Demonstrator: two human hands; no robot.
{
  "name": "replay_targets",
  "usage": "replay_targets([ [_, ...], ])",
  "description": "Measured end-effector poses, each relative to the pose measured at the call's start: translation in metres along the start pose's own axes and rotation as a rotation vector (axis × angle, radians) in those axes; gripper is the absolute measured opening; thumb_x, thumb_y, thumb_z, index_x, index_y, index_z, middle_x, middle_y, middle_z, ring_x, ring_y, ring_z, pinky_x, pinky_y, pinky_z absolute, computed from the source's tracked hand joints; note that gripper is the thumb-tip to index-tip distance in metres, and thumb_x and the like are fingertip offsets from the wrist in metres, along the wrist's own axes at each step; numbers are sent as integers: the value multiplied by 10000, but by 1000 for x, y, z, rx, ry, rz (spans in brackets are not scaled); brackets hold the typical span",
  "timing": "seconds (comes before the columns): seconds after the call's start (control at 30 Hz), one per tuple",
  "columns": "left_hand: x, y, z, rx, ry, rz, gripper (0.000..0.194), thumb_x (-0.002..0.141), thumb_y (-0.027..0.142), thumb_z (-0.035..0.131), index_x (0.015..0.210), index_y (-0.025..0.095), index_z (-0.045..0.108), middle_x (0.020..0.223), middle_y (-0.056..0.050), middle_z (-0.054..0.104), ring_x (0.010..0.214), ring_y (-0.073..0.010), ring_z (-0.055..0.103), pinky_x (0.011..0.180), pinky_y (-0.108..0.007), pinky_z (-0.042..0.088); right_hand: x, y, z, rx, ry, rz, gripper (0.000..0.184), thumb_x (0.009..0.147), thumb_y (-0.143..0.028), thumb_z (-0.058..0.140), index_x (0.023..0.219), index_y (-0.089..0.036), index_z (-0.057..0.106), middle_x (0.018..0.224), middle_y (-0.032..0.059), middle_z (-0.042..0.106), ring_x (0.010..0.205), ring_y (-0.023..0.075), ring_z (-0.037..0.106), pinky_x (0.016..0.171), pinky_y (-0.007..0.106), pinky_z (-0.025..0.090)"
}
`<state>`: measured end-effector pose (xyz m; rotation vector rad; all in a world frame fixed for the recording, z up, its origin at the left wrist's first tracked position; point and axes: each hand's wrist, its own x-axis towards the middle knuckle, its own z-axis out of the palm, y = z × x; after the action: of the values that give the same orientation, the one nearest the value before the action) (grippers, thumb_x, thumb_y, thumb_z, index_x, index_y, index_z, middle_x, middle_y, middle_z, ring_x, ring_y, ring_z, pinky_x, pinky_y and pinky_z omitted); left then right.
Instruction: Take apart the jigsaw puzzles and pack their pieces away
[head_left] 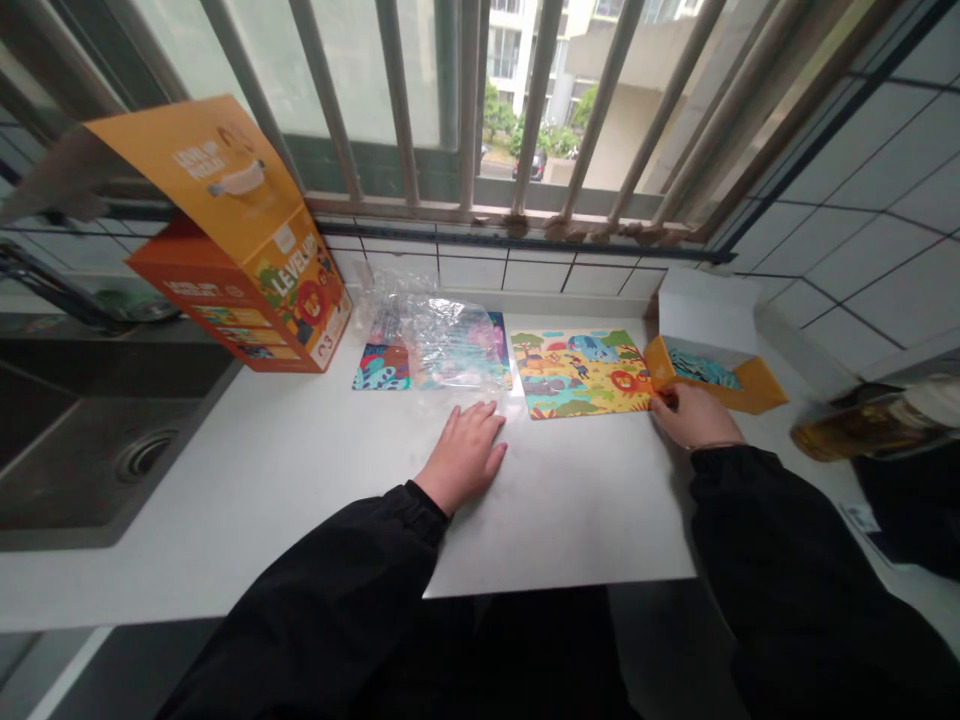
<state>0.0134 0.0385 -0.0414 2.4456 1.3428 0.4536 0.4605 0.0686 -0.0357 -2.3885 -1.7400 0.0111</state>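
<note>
My left hand [466, 455] lies flat on the white counter [570, 500], fingers spread, holding nothing. Just beyond it, crumpled clear plastic wrap [454, 340] covers part of a dark sea-themed picture card [382, 368]. To the right lies a yellow picture card [581, 375] printed with a lion, an elephant and trees. At its right corner, my right hand [694, 415] has its fingers closed on the card's edge; the fingertips are partly hidden. Touching that side is a small open yellow box [757, 388] with teal puzzle pieces [703, 368] inside.
A tall orange box [259, 290] stands at the left with its lid raised, beside a dark sink [67, 430] and faucet [56, 285]. A bottle of amber liquid [847, 428] stands at the right. The tiled wall [536, 272] and barred window are behind.
</note>
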Motion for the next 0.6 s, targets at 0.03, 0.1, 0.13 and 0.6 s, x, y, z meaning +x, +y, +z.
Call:
replay_targets([
  [0.03, 0, 0, 0, -9, -2, -2, 453, 1060, 318, 572, 1489, 177, 602, 1711, -177, 500, 1612, -350, 441, 1376, -631, 238, 5, 8, 0, -33, -19, 17, 390, 963, -468, 651, 1111, -132, 785, 1098, 228, 780, 1041, 368, 725, 926, 454, 534],
  [0.1, 2, 0, -2, -26, -6, -3, 457, 1063, 330, 565, 1492, 175, 601, 1710, -178, 504, 1613, -343, 444, 1378, -623, 234, 10, 18, 0, -100, -51, 26, 435, 966, -472, 629, 1115, -90, 776, 1103, 275, 770, 1030, 396, 726, 880, 468, 536],
  [0.13, 2, -1, -2, -34, -12, 0, 460, 1063, 335, 564, 1493, 177, 601, 1711, -176, 503, 1615, -340, 442, 1379, -622, 232, 11, 19, 1, -103, -48, 31, 442, 965, -465, 626, 1110, -75, 775, 1108, 293, 766, 1033, 408, 725, 871, 475, 536],
  [0.6, 21, 4, 4, -77, -69, 46, 643, 1063, 423, 563, 1642, 158, 472, 1762, -184, 424, 1661, -331, 371, 1392, -607, 167, 20, -12, 18, 91, 5, 27, 568, 988, -482, 639, 1416, -114, 697, 1376, 233, 747, 1220, 369, 714, 1023, 445, 542],
])
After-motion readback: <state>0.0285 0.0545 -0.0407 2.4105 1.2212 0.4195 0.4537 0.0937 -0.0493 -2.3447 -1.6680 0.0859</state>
